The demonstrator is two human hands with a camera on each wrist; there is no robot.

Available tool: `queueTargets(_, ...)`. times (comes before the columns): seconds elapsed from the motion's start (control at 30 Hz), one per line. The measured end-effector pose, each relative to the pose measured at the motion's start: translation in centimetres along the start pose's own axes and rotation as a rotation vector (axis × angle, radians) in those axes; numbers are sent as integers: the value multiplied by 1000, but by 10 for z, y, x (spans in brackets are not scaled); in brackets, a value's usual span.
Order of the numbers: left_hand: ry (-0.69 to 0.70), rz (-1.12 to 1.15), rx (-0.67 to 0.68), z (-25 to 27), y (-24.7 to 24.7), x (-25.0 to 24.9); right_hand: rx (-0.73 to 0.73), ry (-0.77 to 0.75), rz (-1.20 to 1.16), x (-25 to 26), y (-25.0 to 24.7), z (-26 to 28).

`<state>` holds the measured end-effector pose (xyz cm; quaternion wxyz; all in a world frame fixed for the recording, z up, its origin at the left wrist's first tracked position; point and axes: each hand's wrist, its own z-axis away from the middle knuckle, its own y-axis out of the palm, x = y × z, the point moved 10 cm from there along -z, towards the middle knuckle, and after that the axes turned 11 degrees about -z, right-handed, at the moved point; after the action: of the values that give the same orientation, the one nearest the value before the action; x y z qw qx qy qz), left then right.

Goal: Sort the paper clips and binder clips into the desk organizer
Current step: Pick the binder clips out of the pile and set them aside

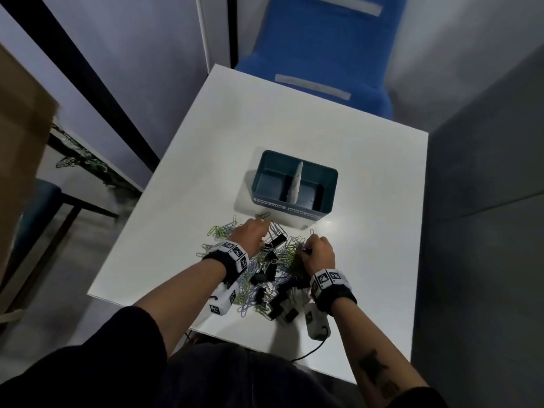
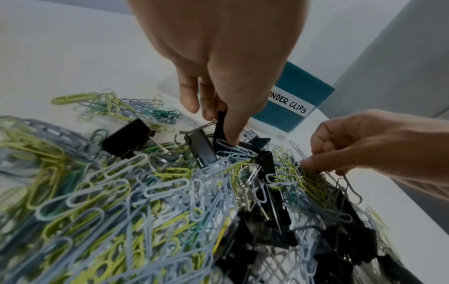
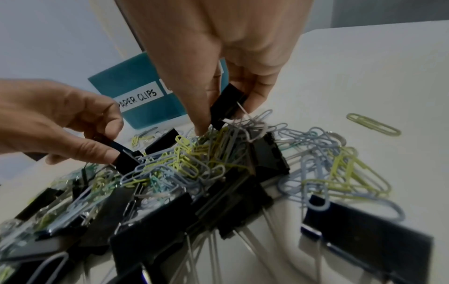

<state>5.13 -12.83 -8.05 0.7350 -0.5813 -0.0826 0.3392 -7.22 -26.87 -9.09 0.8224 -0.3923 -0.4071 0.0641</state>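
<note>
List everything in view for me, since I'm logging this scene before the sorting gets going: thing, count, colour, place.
paper clips: many, yellow-green, pale blue, teal, heaped on the table in front of the organizer
binder clips: many, black, mixed into the heap
desk organizer: one, teal, two compartments labelled PAPER CLIPS and BINDER CLIPS, nothing seen inside, behind the heap
table: one, white
chair: one, blue, beyond the table
wrist cameras: two, black bands with white marker blocks
left hand: pinches a black binder clip
right hand: pinches a black binder clip
</note>
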Motion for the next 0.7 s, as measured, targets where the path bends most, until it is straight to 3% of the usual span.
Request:
queueTargets(0.17,-1,133,-90,4,-22,3,-59,-79,-130,8,-25,7)
queueTargets(0.27,-93,309,-169,10,-39,27,-122,-56,-318,-4,-50,12)
queueTargets(0.4,-243,507,-167,21,-46,79,-125,13,-500,-33,-75,18)
queueTargets(0.53,-334,290,-178,42,-52,125,-150,99,-572,-73,-92,21)
queueTargets(0.7,-560,140,-57,79,-33,194,-158,250,-503,-120,-106,28)
